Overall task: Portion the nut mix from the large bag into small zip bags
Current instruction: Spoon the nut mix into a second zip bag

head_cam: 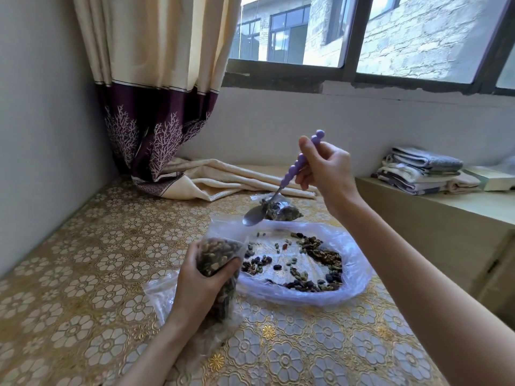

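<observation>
Low in the frame's centre, the left hand [202, 285] grips a filled small zip bag [218, 263] upright on the bench [83, 274]. The right hand [326, 168] pinches a purple-handled spoon [281, 185] above the large bag [345, 246], which lies open right of centre, nuts scattered inside.

Cream-and-purple curtain [156, 87] pools on gold floral tablecloth [83, 274] — folded towels [420, 171] stacked on side ledge [446, 218] beneath window [390, 34].

Lilac beaded spoon handle [299, 162]; gold floral tablecloth [92, 274]; cream-and-purple curtain [156, 79]
</observation>
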{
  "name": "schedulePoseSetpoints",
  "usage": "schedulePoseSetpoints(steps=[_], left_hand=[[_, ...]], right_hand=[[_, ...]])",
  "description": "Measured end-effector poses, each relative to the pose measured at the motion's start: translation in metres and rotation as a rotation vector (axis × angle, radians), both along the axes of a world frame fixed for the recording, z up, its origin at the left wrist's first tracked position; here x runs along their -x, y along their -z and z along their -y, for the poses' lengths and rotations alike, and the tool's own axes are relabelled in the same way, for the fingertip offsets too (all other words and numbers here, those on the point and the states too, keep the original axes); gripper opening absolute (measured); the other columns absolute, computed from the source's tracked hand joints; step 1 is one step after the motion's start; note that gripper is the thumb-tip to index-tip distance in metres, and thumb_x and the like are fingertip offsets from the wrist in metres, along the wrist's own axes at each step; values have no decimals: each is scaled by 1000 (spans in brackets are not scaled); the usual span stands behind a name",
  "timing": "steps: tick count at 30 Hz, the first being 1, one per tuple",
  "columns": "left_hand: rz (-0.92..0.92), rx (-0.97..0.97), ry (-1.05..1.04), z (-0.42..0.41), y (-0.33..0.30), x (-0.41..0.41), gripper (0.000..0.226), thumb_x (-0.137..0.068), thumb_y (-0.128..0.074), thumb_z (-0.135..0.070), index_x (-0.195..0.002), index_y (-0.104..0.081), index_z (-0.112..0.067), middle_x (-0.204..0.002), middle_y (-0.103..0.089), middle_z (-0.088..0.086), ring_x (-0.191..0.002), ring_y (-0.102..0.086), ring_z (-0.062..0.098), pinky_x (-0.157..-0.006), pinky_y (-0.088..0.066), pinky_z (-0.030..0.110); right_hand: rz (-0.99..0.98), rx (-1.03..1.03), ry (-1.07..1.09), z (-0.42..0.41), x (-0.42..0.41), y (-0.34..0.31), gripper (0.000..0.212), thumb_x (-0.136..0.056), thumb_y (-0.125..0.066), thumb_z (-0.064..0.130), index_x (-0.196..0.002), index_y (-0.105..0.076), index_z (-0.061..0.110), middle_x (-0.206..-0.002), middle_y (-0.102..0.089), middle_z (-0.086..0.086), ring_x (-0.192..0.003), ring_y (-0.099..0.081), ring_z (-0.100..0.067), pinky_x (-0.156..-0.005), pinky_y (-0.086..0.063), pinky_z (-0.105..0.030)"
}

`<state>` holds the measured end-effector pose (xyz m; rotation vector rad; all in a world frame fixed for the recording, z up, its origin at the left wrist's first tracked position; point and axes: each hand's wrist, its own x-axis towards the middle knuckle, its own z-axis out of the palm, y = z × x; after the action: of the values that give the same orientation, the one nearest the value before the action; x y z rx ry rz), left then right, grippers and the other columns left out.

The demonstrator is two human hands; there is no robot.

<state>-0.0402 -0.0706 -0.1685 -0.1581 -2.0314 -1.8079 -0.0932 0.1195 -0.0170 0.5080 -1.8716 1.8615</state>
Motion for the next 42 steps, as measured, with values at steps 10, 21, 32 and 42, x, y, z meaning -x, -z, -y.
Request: schedulePoseSetpoints(steps=[10,21,32,42], left_hand=[[-26,2,-11,-2,-3,-4,43,-56,-71,-35,-91,-47,-34,-92,-59,-6,-82,-56,0,-56,-46,7],[-20,41,-25,-2,1,-4,52,-56,-71,-37,-101,-49,-24,-93,-58,-9,-83,-55,-2,-63,-43,12],[-43,62,-43,-3,0,-4,51,-59,-72,-32,-103,-48,-21,-93,-57,-10,-84,-53,-3,-66,-40,12],[-46,48,-40,-3,1,-4,50,-57,-71,-34,-101,-48,-26,-94,-57,-10,-86,-54,-2,-66,-42,15]], right_hand=[[261,263,339,-67,-33,93,34,-98,-45,22,-70,-54,6,-49,-65,-4,-41,-58,-11,-41,-47,-18],[364,399,445,-92,-60,139,29,-92,-59,25,-76,-65,2,-56,-68,-5,-51,-66,-13,-51,-53,-17],[341,384,570,-94,-60,152,23,-88,-63,27,-82,-66,5,-62,-71,1,-63,-70,-11,-60,-56,-17],[377,176,588,-87,-65,156,29,-92,-57,27,-78,-65,3,-65,-67,-8,-52,-67,-16,-50,-54,-23]])
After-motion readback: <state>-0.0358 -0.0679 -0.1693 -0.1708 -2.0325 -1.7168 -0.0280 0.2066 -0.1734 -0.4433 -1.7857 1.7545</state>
